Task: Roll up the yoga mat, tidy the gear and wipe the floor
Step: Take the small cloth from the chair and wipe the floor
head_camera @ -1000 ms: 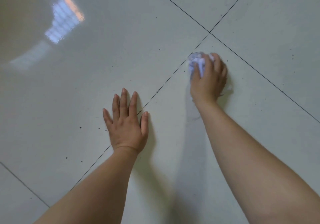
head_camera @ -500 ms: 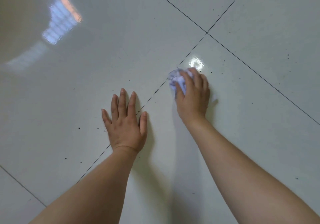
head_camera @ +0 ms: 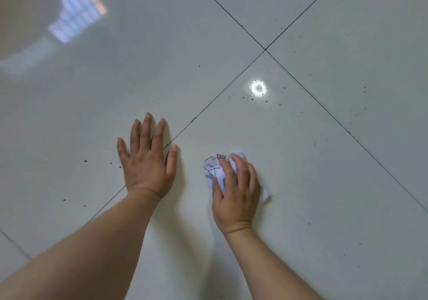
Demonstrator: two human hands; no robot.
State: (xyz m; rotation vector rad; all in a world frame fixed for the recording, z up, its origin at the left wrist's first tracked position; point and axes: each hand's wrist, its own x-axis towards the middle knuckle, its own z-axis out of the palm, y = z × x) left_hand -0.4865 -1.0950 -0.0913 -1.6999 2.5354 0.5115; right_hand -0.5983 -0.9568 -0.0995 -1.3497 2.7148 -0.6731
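Note:
A crumpled white cloth with thin dark lines (head_camera: 215, 167) lies on the glossy pale tiled floor (head_camera: 324, 184). My right hand (head_camera: 236, 191) lies on top of it with fingers curled over the bunched fabric, pressing it against the tile. A corner of the cloth sticks out to the right of the hand. My left hand (head_camera: 148, 160) rests flat on the floor to the left, fingers straight and spread, holding nothing. No yoga mat or gear is in view.
Dark grout lines cross at a tile corner (head_camera: 265, 49) up and to the right. Small dark specks dot the tiles around both hands. A round bright glare spot (head_camera: 257, 88) and a window reflection (head_camera: 74, 12) shine on the floor.
My right hand has dragged the cloth toward me and to the left, away from the tile corner, uncovering the bright glare spot. My left hand has stayed flat in place.

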